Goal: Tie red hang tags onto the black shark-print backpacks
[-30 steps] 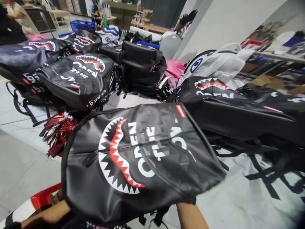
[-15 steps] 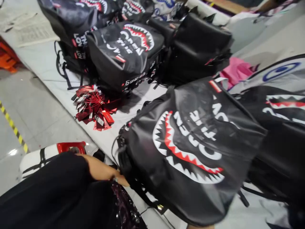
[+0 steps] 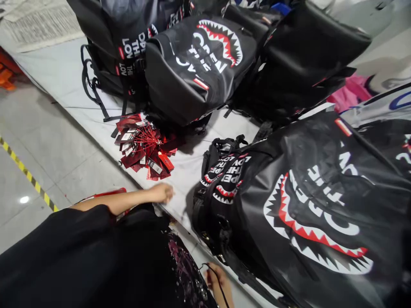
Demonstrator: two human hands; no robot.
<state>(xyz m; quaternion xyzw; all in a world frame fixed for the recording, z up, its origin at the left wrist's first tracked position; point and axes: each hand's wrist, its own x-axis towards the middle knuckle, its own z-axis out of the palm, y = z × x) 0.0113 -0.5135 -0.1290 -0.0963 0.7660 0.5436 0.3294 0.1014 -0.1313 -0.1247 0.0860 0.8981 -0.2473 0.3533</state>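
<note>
My left hand (image 3: 163,193) is over the table edge with its fingers curled in, and nothing shows in them. Just beyond it lies a fanned bundle of red and black hang tags (image 3: 146,147) with red strings. Low in the view, my right hand (image 3: 215,276) is closed at a thin black cord (image 3: 213,270), which runs down past the wrist. To the right of both hands, a black backpack (image 3: 308,205) with a printed shark mouth and white lettering lies on the white table (image 3: 183,182). Its straps and side face me.
More black shark-print backpacks (image 3: 192,64) stand along the far part of the table, beside a plain black bag (image 3: 308,55). Pink material (image 3: 349,92) lies behind. A yellow-black floor stripe (image 3: 28,175) and orange object (image 3: 6,77) are at left.
My left hand has come off the near side of the backpack toward the tags. My right hand, mostly hidden below the backpack before, now shows near the cord. The backpack appears farther right.
</note>
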